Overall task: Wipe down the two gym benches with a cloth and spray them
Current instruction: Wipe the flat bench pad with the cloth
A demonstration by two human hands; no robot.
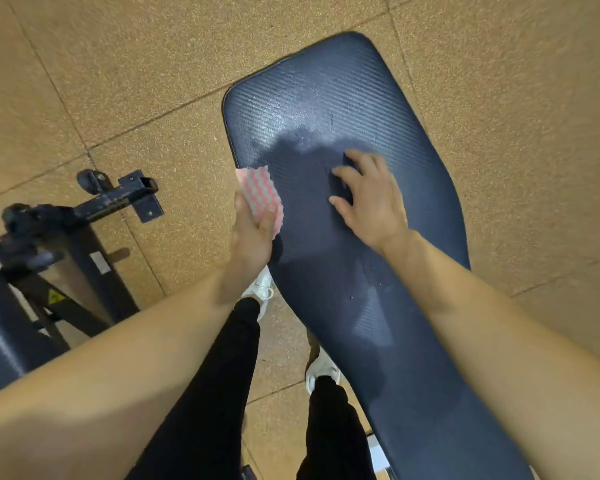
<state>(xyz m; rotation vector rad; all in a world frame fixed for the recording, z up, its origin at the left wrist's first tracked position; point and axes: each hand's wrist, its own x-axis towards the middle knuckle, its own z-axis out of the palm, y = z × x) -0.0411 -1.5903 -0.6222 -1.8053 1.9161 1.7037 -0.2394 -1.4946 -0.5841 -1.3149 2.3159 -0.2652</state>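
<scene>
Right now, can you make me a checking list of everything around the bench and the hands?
Surface: dark bench pad, spray droplets at the far end, a darker smear mid-pad.
Job's things: pink-and-white cloth at the pad's left edge; no spray bottle in view.
Clutter: nothing seen.
Grips: left hand shut on the cloth; right hand open, fingers spread on the pad.
Cables: nothing seen.
Surroundings: speckled tan floor tiles; second bench's black frame at left; white shoes beside the bench.

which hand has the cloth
The left hand grips the pink-and-white cloth at the bench pad's left edge. The right hand holds nothing; it lies flat and open on the pad.
</scene>
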